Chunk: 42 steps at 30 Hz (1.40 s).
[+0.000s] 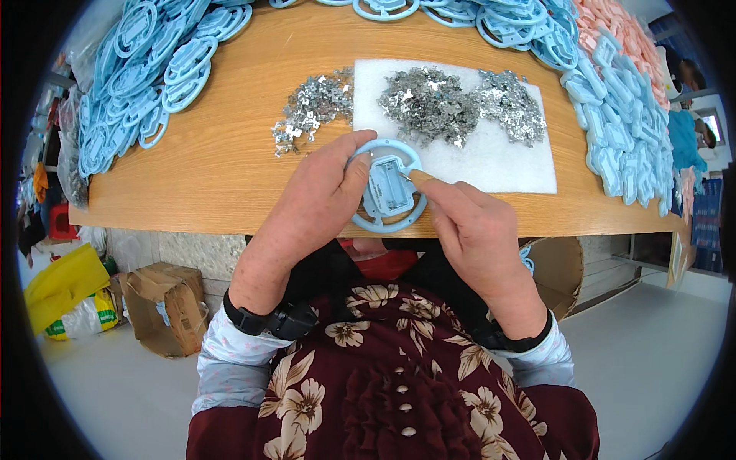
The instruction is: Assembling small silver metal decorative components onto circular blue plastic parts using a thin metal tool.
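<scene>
A light blue ring-shaped plastic housing (389, 186) is held at the near edge of the surface (230, 176), its central rectangular recess turned upward. Its left rim is grasped by the left hand (326, 184); the right hand (479, 226) is placed with its index fingertip at the right side of the recess, and whether anything small is pinched there cannot be told. The housing can be judged light, stiff and rather smooth, so it is best taken by the outer ring, the recess being left unobstructed. Small metal pieces (429, 103) are heaped on a white foam sheet (498, 172) and beside it; these would probably be fiddly to lift singly. At lower left, something pale blue is glimpsed inside an open cardboard box (188, 318), too small to be identified; by the mouth of a second cardboard box (571, 268), at right, pale blue rings (527, 259) are partly seen.
</scene>
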### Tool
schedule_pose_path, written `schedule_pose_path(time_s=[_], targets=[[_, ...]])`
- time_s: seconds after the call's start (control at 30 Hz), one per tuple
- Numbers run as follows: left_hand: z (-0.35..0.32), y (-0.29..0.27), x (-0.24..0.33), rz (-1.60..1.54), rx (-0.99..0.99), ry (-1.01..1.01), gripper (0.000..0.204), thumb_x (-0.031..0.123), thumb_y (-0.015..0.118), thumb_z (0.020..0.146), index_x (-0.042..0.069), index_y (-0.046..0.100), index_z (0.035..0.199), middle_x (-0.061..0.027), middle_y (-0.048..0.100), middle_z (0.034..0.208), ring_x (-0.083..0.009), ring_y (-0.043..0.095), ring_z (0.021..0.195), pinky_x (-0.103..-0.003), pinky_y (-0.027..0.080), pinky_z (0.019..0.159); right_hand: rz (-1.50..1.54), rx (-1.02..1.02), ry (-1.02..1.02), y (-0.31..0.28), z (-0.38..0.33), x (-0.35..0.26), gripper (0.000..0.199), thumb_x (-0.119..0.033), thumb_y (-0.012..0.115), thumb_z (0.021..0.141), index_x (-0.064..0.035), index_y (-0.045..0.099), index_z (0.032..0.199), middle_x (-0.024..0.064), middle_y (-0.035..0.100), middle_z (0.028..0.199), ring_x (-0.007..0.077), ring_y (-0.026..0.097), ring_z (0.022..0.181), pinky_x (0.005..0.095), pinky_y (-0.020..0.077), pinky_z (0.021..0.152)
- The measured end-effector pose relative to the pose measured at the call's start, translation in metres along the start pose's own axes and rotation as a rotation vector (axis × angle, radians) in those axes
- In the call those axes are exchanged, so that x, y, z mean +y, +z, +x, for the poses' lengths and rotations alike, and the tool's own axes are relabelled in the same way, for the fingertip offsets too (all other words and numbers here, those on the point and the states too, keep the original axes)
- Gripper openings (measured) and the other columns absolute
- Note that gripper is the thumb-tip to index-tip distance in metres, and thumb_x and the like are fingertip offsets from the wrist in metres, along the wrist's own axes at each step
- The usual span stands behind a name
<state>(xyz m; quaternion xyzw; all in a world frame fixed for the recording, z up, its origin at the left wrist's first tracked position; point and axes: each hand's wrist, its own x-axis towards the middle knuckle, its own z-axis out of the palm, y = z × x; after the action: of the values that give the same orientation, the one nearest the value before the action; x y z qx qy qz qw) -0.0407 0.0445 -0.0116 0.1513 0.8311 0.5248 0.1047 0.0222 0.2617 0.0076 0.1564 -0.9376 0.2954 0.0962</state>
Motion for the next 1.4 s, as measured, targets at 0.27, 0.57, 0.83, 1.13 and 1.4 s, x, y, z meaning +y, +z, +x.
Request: schedule_pose_path(time_s=[0.27, 0.57, 0.83, 1.13, 1.4], targets=[[0.001, 0.003, -0.006, 0.083, 0.053, 0.048, 0.033, 0.014, 0.046, 0.105, -0.004, 0.06, 0.128, -0.0175, 0.07, 0.104, -0.0248, 0.067, 0.093, -0.035, 0.052, 0.085, -0.107, -0.037, -0.088, 0.01, 0.012, -0.003, 0.044, -0.018, 0.078, 0.077, -0.0141, 0.071, 0.12, 0.0068, 0.054, 0.07, 0.0269, 0.06, 0.061, 0.0398, 0.0481, 0.054], [0.003, 0.001, -0.004, 0.039, 0.003, 0.004, 0.033, 0.015, 0.046, 0.104, -0.004, 0.061, 0.127, -0.0185, 0.071, 0.105, -0.0269, 0.068, 0.096, -0.036, 0.052, 0.086, -0.037, -0.091, -0.001, 0.011, 0.015, -0.007, 0.032, -0.01, 0.071, 0.086, -0.0112, 0.07, 0.118, 0.0099, 0.061, 0.076, 0.0311, 0.066, 0.071, 0.0417, 0.0521, 0.06], [0.004, 0.0, -0.001, 0.021, 0.008, -0.054, 0.033, 0.014, 0.046, 0.103, -0.004, 0.062, 0.126, -0.0186, 0.071, 0.105, -0.0267, 0.068, 0.096, -0.036, 0.052, 0.086, 0.151, -0.085, 0.002, 0.012, 0.018, 0.0, 0.03, -0.003, 0.065, 0.088, -0.0082, 0.069, 0.118, 0.0156, 0.069, 0.089, 0.0354, 0.068, 0.082, 0.0436, 0.0543, 0.07], [0.004, 0.001, -0.002, 0.033, 0.013, -0.058, 0.033, 0.014, 0.046, 0.103, -0.004, 0.062, 0.126, -0.0178, 0.071, 0.104, -0.0256, 0.068, 0.095, -0.035, 0.052, 0.085, 0.074, -0.066, -0.012, 0.014, 0.017, 0.001, 0.03, -0.003, 0.067, 0.087, -0.0109, 0.07, 0.115, 0.013, 0.065, 0.08, 0.0342, 0.066, 0.073, 0.0429, 0.0533, 0.063], [0.005, 0.001, -0.004, 0.042, 0.011, -0.057, 0.034, 0.015, 0.046, 0.102, -0.004, 0.062, 0.127, -0.0171, 0.072, 0.101, -0.0245, 0.068, 0.091, -0.035, 0.053, 0.083, 0.042, -0.183, 0.061, 0.007, 0.019, -0.005, 0.032, 0.002, 0.065, 0.087, -0.0069, 0.071, 0.118, 0.0156, 0.068, 0.084, 0.0329, 0.068, 0.077, 0.041, 0.0537, 0.069]])
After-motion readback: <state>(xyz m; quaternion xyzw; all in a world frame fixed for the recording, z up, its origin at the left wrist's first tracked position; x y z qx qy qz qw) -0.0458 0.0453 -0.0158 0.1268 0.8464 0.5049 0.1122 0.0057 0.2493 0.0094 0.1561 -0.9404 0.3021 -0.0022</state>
